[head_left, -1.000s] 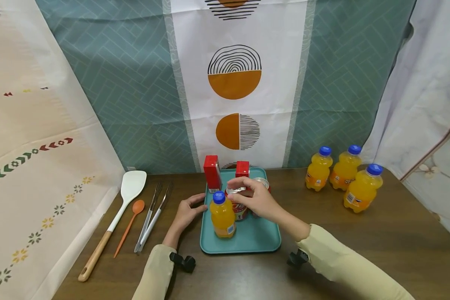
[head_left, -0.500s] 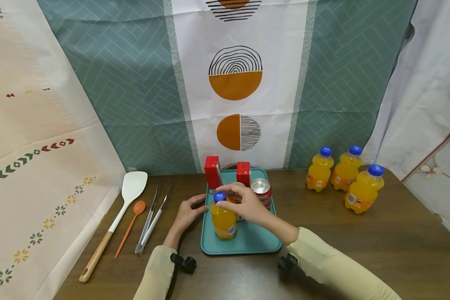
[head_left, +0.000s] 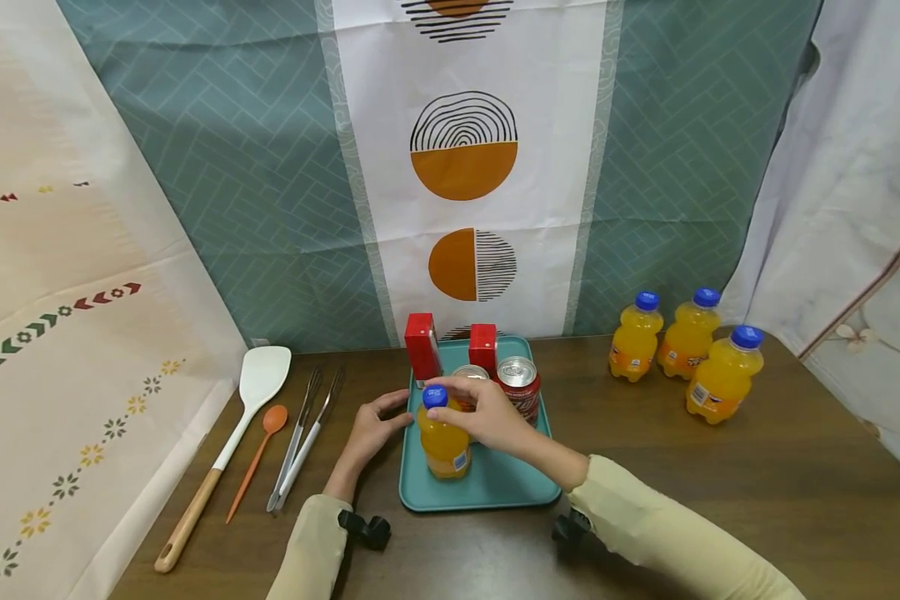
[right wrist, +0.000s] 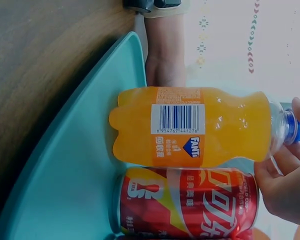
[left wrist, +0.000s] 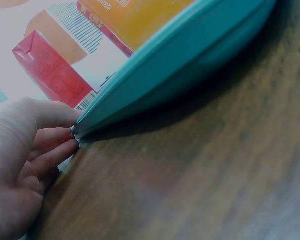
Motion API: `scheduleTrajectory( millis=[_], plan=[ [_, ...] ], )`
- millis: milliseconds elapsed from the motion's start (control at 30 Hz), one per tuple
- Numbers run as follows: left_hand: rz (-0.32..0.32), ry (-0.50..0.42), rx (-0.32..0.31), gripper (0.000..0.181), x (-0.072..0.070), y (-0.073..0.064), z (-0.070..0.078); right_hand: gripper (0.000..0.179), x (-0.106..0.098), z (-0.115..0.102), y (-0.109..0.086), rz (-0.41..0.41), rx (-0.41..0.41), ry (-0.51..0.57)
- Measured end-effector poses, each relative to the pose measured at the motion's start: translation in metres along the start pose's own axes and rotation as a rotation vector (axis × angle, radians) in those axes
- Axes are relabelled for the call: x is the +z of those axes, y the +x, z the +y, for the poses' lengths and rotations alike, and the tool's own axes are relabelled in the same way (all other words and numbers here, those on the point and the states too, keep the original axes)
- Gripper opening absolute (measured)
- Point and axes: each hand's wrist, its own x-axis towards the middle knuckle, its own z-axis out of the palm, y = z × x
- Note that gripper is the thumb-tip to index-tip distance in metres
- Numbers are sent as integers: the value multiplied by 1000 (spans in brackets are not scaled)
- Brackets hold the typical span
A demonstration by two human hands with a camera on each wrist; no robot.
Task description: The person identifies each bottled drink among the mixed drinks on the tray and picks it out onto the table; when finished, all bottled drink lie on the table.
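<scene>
My right hand (head_left: 498, 415) pinches an orange soda bottle (head_left: 444, 450) at its blue cap and neck. The bottle stands upright in the front left of a teal tray (head_left: 510, 487); its Fanta label (right wrist: 192, 146) faces the right wrist camera. Close behind it is a red soda can (right wrist: 190, 202), partly covered by the hand in the head view, with a second red can (head_left: 518, 385) to its right. Two red boxes (head_left: 422, 348) stand at the tray's back. My left hand (head_left: 370, 431) touches the tray's left rim (left wrist: 135, 75) with its fingertips.
Three more orange soda bottles (head_left: 724, 379) stand at the table's back right. Left of the tray lie a white turner (head_left: 264, 377) with a wooden handle, an orange spoon (head_left: 258, 458) and metal tongs (head_left: 300, 450). Patterned cloths (head_left: 285, 208) hang behind and beside the table.
My right hand has moved left from over the red cans to the bottle's cap and now pinches it there. The left hand has stayed at the tray's edge.
</scene>
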Motion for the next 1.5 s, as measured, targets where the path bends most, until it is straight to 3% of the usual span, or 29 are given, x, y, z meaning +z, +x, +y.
scheduleTrajectory(
  millis=[300, 1067, 1300, 1500],
  plan=[
    [-36, 8, -16, 43, -6, -17, 39, 40, 4, 4, 0, 66, 0, -18],
    [-31, 6, -16, 43, -5, -13, 35, 44, 5, -1, -7, 142, -34, -2],
    [15, 3, -13, 43, 1, 1, 4, 43, -5, -16, -8, 161, -42, 25],
    [24, -5, -14, 43, 2, -1, 5, 41, -13, -30, -8, 191, -59, -21]
  ],
)
